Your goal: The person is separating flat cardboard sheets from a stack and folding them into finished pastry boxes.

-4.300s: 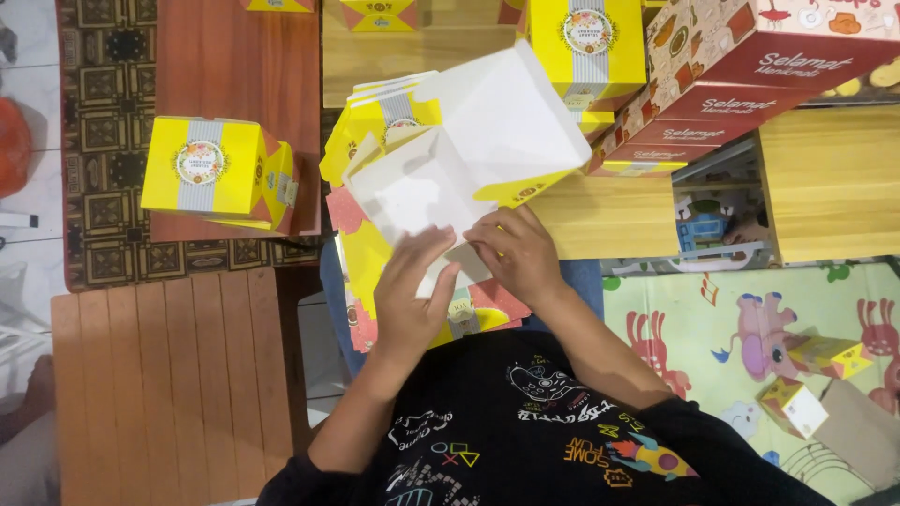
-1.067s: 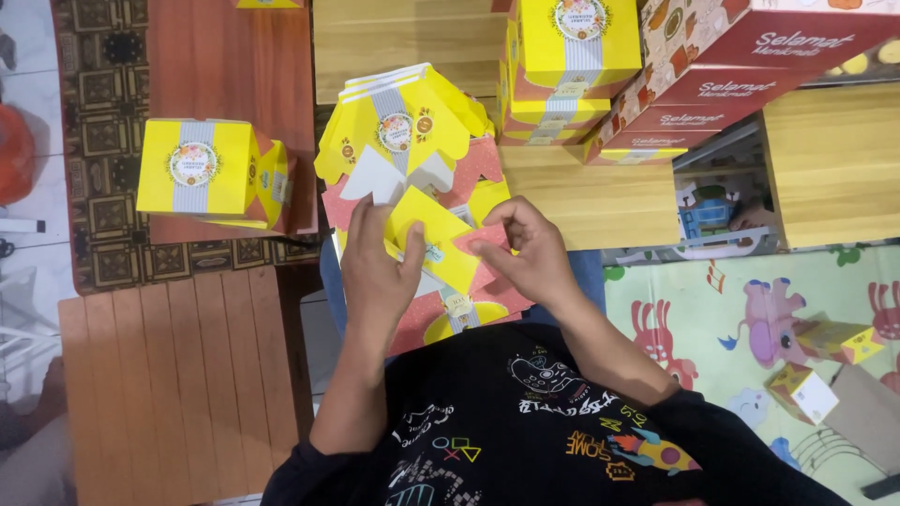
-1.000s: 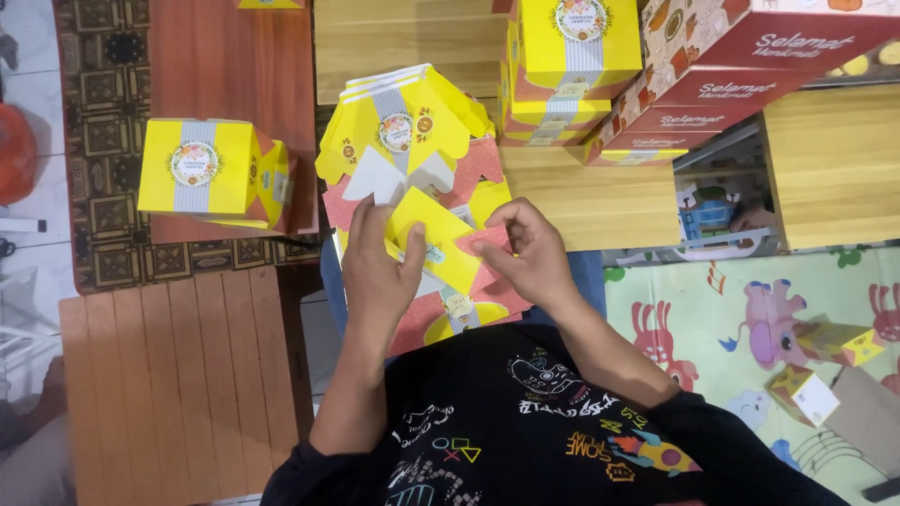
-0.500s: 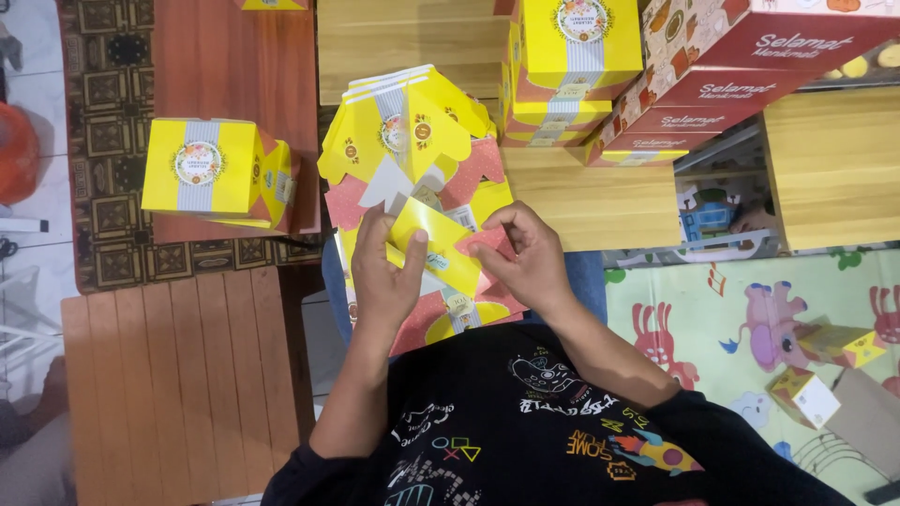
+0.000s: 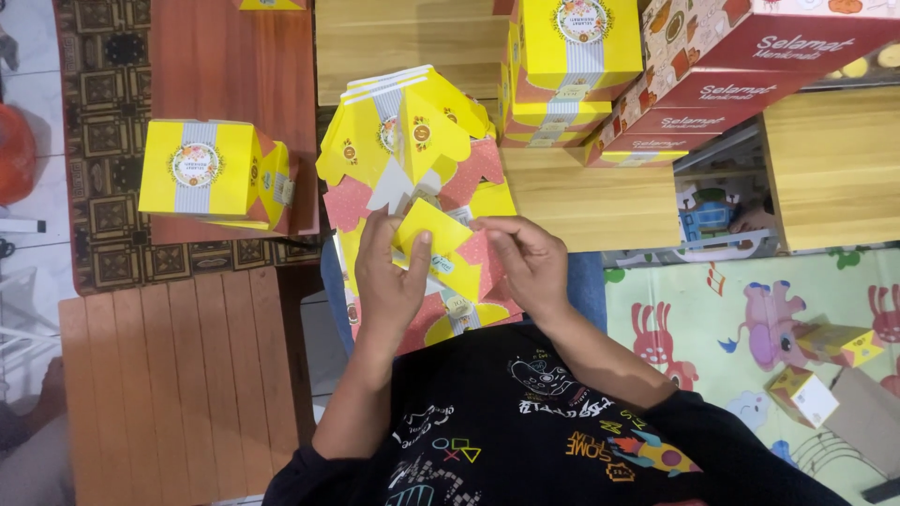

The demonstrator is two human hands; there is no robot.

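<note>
My left hand (image 5: 389,272) is closed around the near left side of the yellow carton (image 5: 422,201), with the thumb lying on a small yellow flap (image 5: 441,242) in the middle, and my right hand (image 5: 525,262) pinches the right edge of the same flap where the pink dotted part begins. Half a second ago the flap stood a little higher between my fingers; now it is pressed flatter against the body, and the pointed top panels, which were held nearly upright a second ago, lean away from me to the far side. I judge from this that the bottom is almost folded shut, but the last tab is not yet tucked in. The carton rests on my lap, touching the near edge of the wooden table (image 5: 581,201). A finished yellow box (image 5: 211,173) stands on the left, well apart, a stack of yellow boxes (image 5: 572,70) stands far right, and red boxes (image 5: 741,75) lie beside it
</note>
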